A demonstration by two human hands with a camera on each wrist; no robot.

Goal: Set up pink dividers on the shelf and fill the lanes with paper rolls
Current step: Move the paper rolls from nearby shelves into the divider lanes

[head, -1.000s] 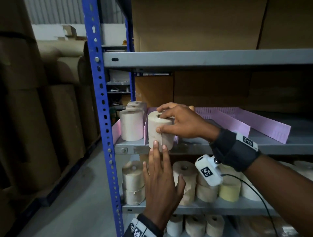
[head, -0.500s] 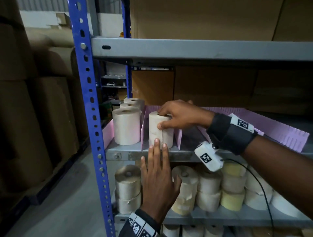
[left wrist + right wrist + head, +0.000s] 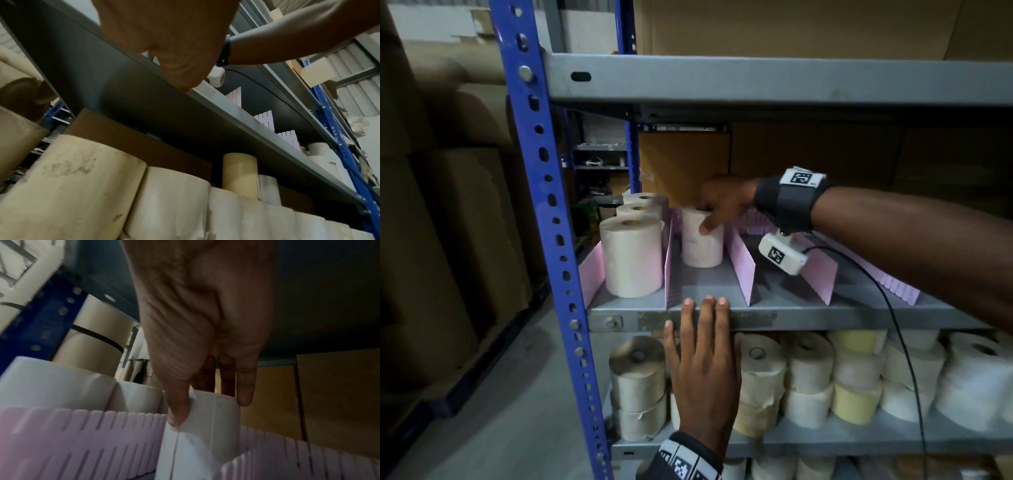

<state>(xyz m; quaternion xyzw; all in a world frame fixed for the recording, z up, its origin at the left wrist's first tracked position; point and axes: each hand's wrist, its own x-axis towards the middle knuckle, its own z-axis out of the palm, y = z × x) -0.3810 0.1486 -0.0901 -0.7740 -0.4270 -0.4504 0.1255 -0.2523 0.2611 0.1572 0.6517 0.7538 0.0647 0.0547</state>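
A white paper roll (image 3: 702, 245) stands upright in the second lane, between two pink dividers (image 3: 741, 265). My right hand (image 3: 707, 217) grips its top, thumb on the front and fingers over the back; the right wrist view shows the same roll (image 3: 203, 431) under the thumb. My left hand (image 3: 705, 308) lies flat, its straight fingertips (image 3: 709, 303) touching the grey shelf's front edge (image 3: 808, 317) and holding nothing. Three beige rolls (image 3: 631, 260) fill the leftmost lane. Further pink dividers (image 3: 820, 274) stand to the right, also seen from below as dividers (image 3: 265, 119).
A blue upright post (image 3: 541, 205) bounds the shelf on the left. The shelf above (image 3: 756, 85) hangs low over the lanes. Many stacked rolls (image 3: 808, 377) crowd the shelf below. Cardboard boxes (image 3: 685, 164) stand behind the lanes. Large brown wrapped rolls (image 3: 448, 205) stand at the left.
My right hand has slid the white roll from the shelf's front edge deeper into the second lane. My left fingertips, earlier at the roll's base, now rest on the shelf edge.
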